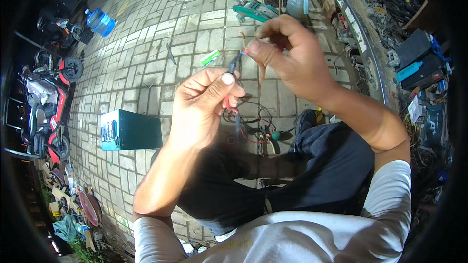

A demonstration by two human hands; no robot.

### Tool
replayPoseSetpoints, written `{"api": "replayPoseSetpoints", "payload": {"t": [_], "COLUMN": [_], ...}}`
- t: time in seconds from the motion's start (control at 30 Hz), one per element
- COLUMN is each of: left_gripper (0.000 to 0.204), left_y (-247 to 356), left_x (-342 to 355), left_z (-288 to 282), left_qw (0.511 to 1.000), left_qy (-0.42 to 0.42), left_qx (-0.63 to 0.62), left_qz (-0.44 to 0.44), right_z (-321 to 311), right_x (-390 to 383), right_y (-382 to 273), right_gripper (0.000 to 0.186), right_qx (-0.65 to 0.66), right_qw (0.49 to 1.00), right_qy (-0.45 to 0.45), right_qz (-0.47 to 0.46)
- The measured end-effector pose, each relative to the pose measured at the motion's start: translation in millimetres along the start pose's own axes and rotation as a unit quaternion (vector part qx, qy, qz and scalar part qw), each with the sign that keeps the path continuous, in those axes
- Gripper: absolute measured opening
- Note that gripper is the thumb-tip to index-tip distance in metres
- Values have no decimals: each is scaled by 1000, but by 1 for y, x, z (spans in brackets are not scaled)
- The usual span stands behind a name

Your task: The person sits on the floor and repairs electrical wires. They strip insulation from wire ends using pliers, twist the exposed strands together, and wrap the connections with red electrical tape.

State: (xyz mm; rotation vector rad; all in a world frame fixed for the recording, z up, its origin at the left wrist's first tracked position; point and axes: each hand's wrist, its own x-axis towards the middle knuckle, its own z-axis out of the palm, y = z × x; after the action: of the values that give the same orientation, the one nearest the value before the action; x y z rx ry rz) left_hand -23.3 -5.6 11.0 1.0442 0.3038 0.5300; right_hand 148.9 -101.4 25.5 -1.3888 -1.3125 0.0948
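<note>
My left hand [204,100] pinches a dark cable joint [233,65] upright in front of me, with a red wire [229,104] hanging below. At the joint's upper end, my right hand [287,56] has thumb and fingers closed by a small red and blue tip [245,52], where thin copper-coloured strands [243,36] show. A tangle of black and red wires [256,136] lies on the paving below my hands, beside a round green piece [276,135]. A small green and white item [210,57] lies beyond my left hand.
Brick paving [136,58] holds a teal box [131,131], water jug [100,22], green tool [253,12] and clear bottle [296,5]. Scooters [51,117] stand left, with clutter [73,214] nearer. A cluttered shelf [409,58] runs along the right. My legs [321,170] are bent below me.
</note>
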Motion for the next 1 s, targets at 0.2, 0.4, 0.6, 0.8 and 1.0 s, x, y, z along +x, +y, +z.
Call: {"api": "replayPoseSetpoints", "payload": {"t": [0.2,0.4,0.6,0.8,1.0], "left_gripper": [9,8,9,9,7], "left_y": [-4,-6,-6,-7,-6], "left_x": [0,-3,-3,-7,-7], "left_z": [3,3,7,14,11], "left_qw": [998,992,982,966,975], "left_qy": [40,31,48,51,31], "left_qx": [19,88,151,209,176], "left_qz": [41,82,103,147,134], "right_z": [9,6,6,9,6], "right_x": [-18,-6,-8,-11,-9], "right_y": [-18,-25,-21,-15,-21], "right_gripper": [17,21,20,21,21], "right_qx": [154,159,160,164,192], "right_qw": [966,963,966,970,960], "right_qy": [-129,-121,-117,-100,-111], "right_qz": [161,183,167,150,170]}}
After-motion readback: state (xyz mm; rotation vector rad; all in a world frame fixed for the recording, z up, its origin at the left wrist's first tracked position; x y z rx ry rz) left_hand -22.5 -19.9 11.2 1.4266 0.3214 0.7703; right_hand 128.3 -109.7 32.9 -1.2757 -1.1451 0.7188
